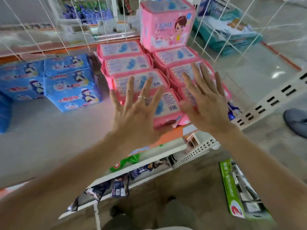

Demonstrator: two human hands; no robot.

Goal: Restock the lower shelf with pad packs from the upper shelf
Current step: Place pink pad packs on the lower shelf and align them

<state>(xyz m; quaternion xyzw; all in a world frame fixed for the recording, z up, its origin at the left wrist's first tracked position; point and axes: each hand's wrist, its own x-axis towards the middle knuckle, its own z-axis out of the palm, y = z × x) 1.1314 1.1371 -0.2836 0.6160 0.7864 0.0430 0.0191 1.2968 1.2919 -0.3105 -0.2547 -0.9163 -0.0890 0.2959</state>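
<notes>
Both hands spread flat, gripping nothing: left hand [134, 112] and right hand [206, 103] hover over pink pad packs [127, 63] stacked mid-frame on the shelf [49, 130]. One pink pack [166, 25] stands upright top center. Blue packs [71, 90] at left.

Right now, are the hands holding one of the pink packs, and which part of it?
Nothing is held. The left hand and the right hand are both open, fingers spread, above the pink packs, curled round none.
</notes>
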